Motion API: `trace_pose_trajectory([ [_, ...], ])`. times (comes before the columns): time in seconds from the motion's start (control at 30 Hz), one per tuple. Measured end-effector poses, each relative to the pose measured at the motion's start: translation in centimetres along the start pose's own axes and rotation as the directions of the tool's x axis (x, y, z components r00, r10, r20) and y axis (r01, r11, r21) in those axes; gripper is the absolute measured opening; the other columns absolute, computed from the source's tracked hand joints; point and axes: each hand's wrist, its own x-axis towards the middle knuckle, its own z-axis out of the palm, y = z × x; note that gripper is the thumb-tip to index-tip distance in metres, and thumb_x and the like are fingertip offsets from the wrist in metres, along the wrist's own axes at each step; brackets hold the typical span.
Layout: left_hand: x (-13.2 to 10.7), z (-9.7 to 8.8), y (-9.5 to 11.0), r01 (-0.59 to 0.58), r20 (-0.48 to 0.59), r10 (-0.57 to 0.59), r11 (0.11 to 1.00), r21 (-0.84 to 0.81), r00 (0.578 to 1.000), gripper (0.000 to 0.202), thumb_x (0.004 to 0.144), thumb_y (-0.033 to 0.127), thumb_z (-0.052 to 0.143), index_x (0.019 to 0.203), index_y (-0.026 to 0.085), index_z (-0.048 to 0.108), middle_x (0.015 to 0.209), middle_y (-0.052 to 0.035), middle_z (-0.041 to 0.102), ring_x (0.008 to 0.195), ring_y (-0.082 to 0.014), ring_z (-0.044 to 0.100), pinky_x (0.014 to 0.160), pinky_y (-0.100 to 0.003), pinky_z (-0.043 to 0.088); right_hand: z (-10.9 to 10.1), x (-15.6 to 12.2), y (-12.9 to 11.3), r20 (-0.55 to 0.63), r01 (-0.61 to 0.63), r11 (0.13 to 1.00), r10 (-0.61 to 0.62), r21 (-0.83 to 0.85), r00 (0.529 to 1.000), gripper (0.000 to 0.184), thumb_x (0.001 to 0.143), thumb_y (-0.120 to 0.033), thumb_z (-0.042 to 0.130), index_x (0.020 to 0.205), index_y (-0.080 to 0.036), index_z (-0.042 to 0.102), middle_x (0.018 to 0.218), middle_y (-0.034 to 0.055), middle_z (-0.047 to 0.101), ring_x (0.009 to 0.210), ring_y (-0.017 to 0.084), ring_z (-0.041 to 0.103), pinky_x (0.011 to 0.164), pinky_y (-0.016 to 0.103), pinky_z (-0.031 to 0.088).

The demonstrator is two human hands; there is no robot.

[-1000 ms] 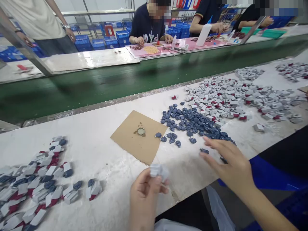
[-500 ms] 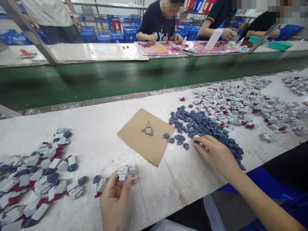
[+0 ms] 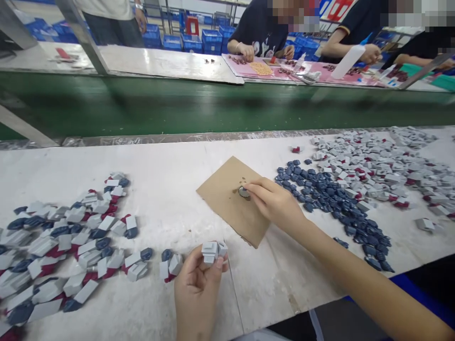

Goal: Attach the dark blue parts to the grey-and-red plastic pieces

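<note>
My left hand (image 3: 199, 286) is closed around a light grey plastic piece (image 3: 210, 252), held up between thumb and fingers near the table's front. My right hand (image 3: 275, 201) reaches over a square of brown cardboard (image 3: 227, 208), its thumb and fingers pinched at a small round metal cap (image 3: 243, 192) lying there. A bit of dark blue shows at those fingertips, a small piece mostly hidden by them. To the right of that hand spreads a heap of small dark blue pieces (image 3: 329, 194).
Joined grey, maroon and blue pieces (image 3: 71, 237) cover the left of the table. A large pile of grey and maroon pieces (image 3: 377, 161) lies at right. Beyond runs a green conveyor belt (image 3: 170, 106). Co-workers (image 3: 259, 33) work at the far side.
My right hand has moved left from the dark blue heap to the metal cap on the cardboard. The left hand still holds the grey piece. The whole view has shifted.
</note>
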Motion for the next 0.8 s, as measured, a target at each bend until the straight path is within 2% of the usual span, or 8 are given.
trace_pose_trajectory([
  [0.1,0.1,-0.1,0.2,0.05,0.004,-0.05,0.998,-0.042,0.999,0.022,0.058,0.03,0.075,0.074,0.017,0.067,0.067,-0.0007,0.069,0.062,-0.0131,0.064,0.056,-0.018,0.054,0.3,0.1,0.1,0.027,0.014,0.999,-0.012,-0.052,1.0,0.025,0.087,-0.011,0.041,0.097,-0.017,0.064,0.096,0.0095,0.066,0.084,0.021,0.063,0.068,0.032,0.052],
  [0.23,0.1,0.2,0.7,0.099,0.014,-0.098,0.991,-0.093,0.995,0.019,0.057,0.027,0.075,0.071,0.017,0.067,0.065,0.0,0.068,0.06,-0.012,0.064,0.053,-0.017,0.053,-0.5,0.1,0.0,-0.03,-0.006,0.999,0.005,-0.047,1.0,0.026,0.088,-0.013,0.041,0.1,-0.018,0.062,0.095,0.0086,0.066,0.085,0.019,0.062,0.07,0.03,0.051],
  [0.4,-0.3,0.5,1.0,0.123,0.037,-0.119,0.986,-0.114,0.992,0.019,0.056,0.027,0.077,0.07,0.017,0.068,0.067,-0.0001,0.069,0.059,-0.0112,0.063,0.052,-0.016,0.053,-0.1,0.3,0.1,0.09,-0.026,0.993,0.037,-0.114,0.995,0.026,0.088,-0.013,0.041,0.1,-0.02,0.063,0.096,0.0072,0.066,0.083,0.019,0.063,0.067,0.029,0.051],
  [0.47,-0.4,0.6,1.0,0.121,0.035,-0.117,0.985,-0.123,0.992,0.019,0.056,0.027,0.077,0.07,0.017,0.068,0.067,-0.0002,0.069,0.059,-0.0108,0.063,0.052,-0.015,0.053,-0.3,0.4,0.0,0.066,-0.022,0.996,0.028,-0.089,0.997,0.026,0.088,-0.012,0.041,0.1,-0.019,0.063,0.097,0.0076,0.066,0.084,0.019,0.062,0.067,0.029,0.051],
  [0.6,-0.6,0.9,1.0,0.106,0.007,-0.106,0.985,-0.14,0.994,0.019,0.056,0.026,0.077,0.07,0.019,0.068,0.067,0.0012,0.068,0.059,-0.0103,0.063,0.052,-0.015,0.053,-2.9,0.4,-2.0,-0.102,-0.073,0.987,0.088,0.141,0.991,0.021,0.085,-0.013,0.047,0.097,-0.018,0.064,0.089,0.008,0.066,0.069,0.015,0.061,0.058,0.026,0.05],
  [0.63,-0.7,1.0,1.0,0.103,0.011,-0.103,0.984,-0.146,0.995,0.019,0.055,0.026,0.077,0.07,0.019,0.068,0.067,0.0014,0.068,0.059,-0.0104,0.063,0.052,-0.015,0.053,-3.8,0.3,-2.7,-0.093,-0.105,0.967,0.129,0.231,0.987,0.019,0.084,-0.014,0.05,0.096,-0.019,0.065,0.088,0.007,0.066,0.065,0.014,0.06,0.054,0.025,0.05],
  [0.7,-1.0,1.4,1.1,0.099,0.03,-0.095,0.983,-0.153,0.995,0.02,0.054,0.025,0.078,0.071,0.019,0.069,0.067,0.001,0.069,0.059,-0.0113,0.064,0.051,-0.016,0.053,-5.4,0.0,-4.3,0.003,-0.181,0.902,0.195,0.392,0.981,0.017,0.083,-0.016,0.054,0.094,-0.022,0.065,0.087,0.0047,0.067,0.063,0.012,0.06,0.05,0.024,0.048],
  [0.8,-1.4,1.8,1.2,0.092,0.054,-0.085,0.987,-0.134,0.995,0.021,0.054,0.024,0.078,0.072,0.019,0.069,0.066,-0.0001,0.069,0.06,-0.0122,0.064,0.051,-0.016,0.053,-7.0,-0.6,-6.2,0.108,-0.22,0.817,0.192,0.533,0.975,0.015,0.081,-0.018,0.057,0.092,-0.024,0.065,0.08,0.0027,0.067,0.063,0.013,0.06,0.049,0.023,0.048],
])
